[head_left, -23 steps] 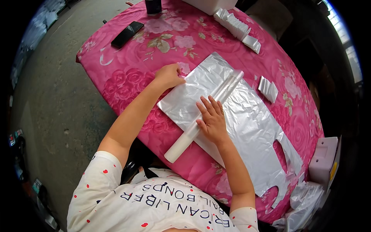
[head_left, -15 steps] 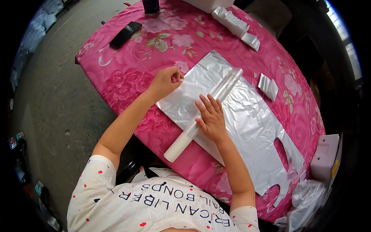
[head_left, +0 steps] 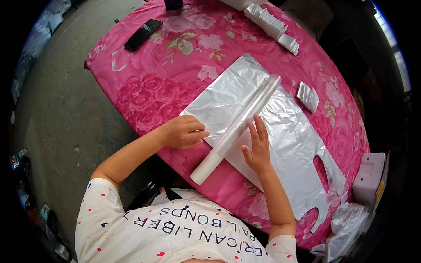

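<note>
A flat sheet of silvery-white plastic bags, with handle cut-outs at its right end, lies slantwise on the table. Across it rests a roll of clear plastic film on a pale tube core, whose bare near end sticks out past the bags' edge. My left hand is closed, fingers curled, over the near left edge of the bags, left of the roll; what it pinches, if anything, is hidden. Just right of the roll, my right hand stands open with fingers stretched up, its fingertips close to the film.
A pink floral cloth covers the table. Toward the back lie a black phone, a dark cup and a row of folded white plastic bundles. One small folded bundle sits right of the bags. A pale box stands at the right edge.
My left hand has come down and nearer along the bags' edge; the clear film stretched from it is no longer visible. My right hand has lifted off the roll to its right side.
</note>
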The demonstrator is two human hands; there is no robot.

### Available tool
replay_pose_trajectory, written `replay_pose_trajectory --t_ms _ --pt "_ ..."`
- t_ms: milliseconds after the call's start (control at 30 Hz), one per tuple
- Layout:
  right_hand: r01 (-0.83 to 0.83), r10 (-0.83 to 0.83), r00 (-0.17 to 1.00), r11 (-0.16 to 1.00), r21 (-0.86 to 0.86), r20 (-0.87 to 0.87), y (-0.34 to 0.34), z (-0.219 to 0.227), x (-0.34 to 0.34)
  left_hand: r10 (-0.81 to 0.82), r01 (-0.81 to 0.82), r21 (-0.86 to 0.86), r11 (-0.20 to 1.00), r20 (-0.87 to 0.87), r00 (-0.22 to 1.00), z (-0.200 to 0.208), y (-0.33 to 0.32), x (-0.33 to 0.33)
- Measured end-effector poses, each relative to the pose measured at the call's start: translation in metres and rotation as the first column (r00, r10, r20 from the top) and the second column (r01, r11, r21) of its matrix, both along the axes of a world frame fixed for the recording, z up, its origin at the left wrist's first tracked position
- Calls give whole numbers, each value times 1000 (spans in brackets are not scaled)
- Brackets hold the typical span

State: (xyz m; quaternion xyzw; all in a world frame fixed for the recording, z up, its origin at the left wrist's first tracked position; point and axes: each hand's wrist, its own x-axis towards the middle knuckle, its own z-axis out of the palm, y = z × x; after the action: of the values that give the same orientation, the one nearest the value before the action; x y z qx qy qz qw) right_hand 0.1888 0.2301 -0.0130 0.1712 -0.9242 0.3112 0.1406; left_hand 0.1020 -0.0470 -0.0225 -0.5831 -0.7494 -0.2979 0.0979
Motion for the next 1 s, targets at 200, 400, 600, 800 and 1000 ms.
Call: replay_pose_trajectory --t_ms 200,400,600,800,1000 --pt "-15 7 997 994 112 71 13 2 7 22 -15 -182 983 36 999 23 15 -2" --pt "-56 37 995 979 196 96 1 1 -8 -21 63 -329 942 129 991 -4 -1 5" --pt "-117 103 993 955 274 65 -47 6 -63 147 -148 -21 989 336 930 -3 -16 28" --pt "81 -91 995 967 241 28 -118 0 -108 649 -607 -270 748 491 581 25 -11 72" --pt "437 -397 897 741 -509 193 -130 -6 -92 450 -501 -327 802 881 145 42 -4 73"
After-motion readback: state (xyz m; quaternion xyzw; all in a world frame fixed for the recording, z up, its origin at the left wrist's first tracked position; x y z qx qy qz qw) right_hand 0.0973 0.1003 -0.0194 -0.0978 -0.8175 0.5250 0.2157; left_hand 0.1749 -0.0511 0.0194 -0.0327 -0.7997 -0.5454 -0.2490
